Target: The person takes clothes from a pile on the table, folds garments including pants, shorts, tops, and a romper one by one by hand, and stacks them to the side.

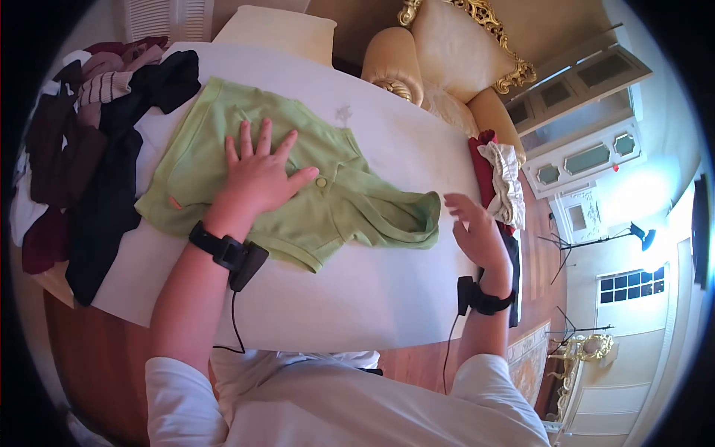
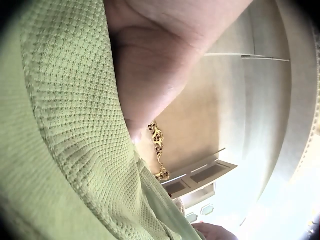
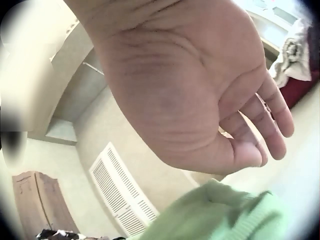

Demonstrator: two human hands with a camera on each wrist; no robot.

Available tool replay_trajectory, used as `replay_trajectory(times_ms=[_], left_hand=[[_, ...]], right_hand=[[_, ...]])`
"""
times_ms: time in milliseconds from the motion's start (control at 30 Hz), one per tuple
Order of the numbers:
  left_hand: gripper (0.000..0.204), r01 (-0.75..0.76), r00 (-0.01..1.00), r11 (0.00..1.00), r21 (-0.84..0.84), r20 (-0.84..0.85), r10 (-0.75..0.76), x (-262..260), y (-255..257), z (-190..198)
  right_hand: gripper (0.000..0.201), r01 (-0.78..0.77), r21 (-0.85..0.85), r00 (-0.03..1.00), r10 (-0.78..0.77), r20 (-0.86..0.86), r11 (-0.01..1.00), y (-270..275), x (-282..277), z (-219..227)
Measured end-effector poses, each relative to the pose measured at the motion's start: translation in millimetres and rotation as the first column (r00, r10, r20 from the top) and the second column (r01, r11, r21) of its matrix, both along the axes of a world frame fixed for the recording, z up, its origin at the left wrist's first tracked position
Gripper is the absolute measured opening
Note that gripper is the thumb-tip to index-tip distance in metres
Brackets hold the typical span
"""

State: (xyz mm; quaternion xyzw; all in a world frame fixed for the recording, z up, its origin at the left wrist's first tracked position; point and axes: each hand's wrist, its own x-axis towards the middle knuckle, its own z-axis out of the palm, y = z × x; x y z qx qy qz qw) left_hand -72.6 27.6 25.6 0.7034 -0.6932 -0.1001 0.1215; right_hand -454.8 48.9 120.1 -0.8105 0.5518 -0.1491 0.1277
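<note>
A green garment (image 1: 298,179) lies spread on the white table (image 1: 387,298), its narrower hooded-looking end toward the right. My left hand (image 1: 261,175) rests flat on it with fingers spread, beside a round button. In the left wrist view the palm (image 2: 155,65) is against the textured green cloth (image 2: 75,100). My right hand (image 1: 480,232) is just off the garment's right end, holding nothing, fingers loosely bent. The right wrist view shows that hand (image 3: 200,95) above the green fabric (image 3: 220,210), with the thumb near the fingers.
A heap of dark, maroon and white clothes (image 1: 97,149) covers the table's left end. Red and cream folded clothes (image 1: 503,182) lie at the right edge. Beyond the table stand a gold-framed armchair (image 1: 454,59) and a cream seat (image 1: 275,33).
</note>
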Motion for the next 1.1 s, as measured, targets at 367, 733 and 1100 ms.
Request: replay_trajectory(times_ms=[367,733,1100], left_hand=[[0.087,-0.009,0.999,1.000,0.000,-0.035,0.009,-1.5,-1.4,-2.4],[0.088,-0.010,0.999,1.000,0.015,-0.040,0.011,0.2,-3.8,-3.8],[0.088,-0.007,0.998,1.000,0.029,-0.055,0.009,2.2,-4.2,-2.6]], right_hand=[[0.059,0.125,0.148,0.948,-0.162,0.273,0.981,3.4,-3.7,-67.4],[0.044,0.018,0.200,0.901,-0.103,0.420,0.980,9.2,-8.0,-75.4],[0.029,0.139,-0.092,0.947,-0.105,0.302,0.986,-9.5,6.8,-78.8]])
